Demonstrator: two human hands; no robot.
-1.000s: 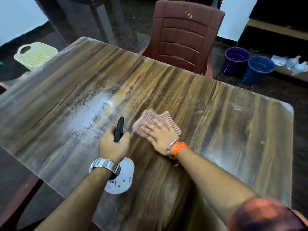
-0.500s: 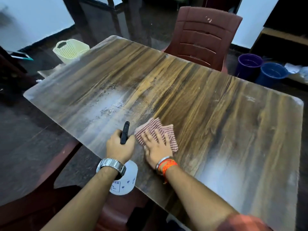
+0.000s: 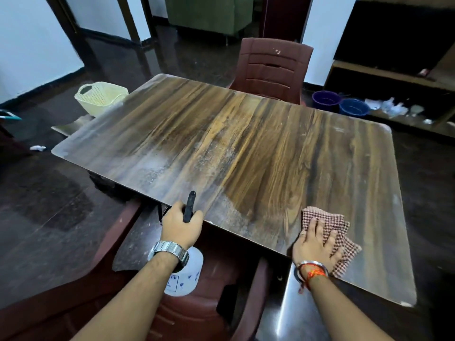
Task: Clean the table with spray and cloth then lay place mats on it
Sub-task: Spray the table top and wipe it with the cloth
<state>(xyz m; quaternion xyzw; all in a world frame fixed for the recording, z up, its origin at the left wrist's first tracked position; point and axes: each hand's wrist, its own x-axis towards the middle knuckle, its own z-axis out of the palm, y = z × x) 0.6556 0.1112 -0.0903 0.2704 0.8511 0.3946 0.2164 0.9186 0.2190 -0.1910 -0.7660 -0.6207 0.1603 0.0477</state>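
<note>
A wood-grain table (image 3: 258,148) fills the middle of the view, with pale spray residue and specks on its near-left part. My left hand (image 3: 181,226) grips a spray bottle (image 3: 183,274) by its black nozzle head, held just off the near table edge; the white bottle body hangs below my wrist. My right hand (image 3: 316,243) lies flat on a red-and-white checked cloth (image 3: 341,239), pressing it on the table at the near edge, right of the bottle. No place mats are in view.
A maroon plastic chair (image 3: 273,70) stands at the table's far side, another maroon chair (image 3: 197,313) sits below my arms. A cream basket (image 3: 99,96) is on the floor at the left. Two buckets, purple (image 3: 326,100) and blue (image 3: 354,107), stand at the right.
My right hand has slid the cloth to the right along the near table edge, away from the bottle. The view has pulled back and up. My left hand still holds the spray bottle.
</note>
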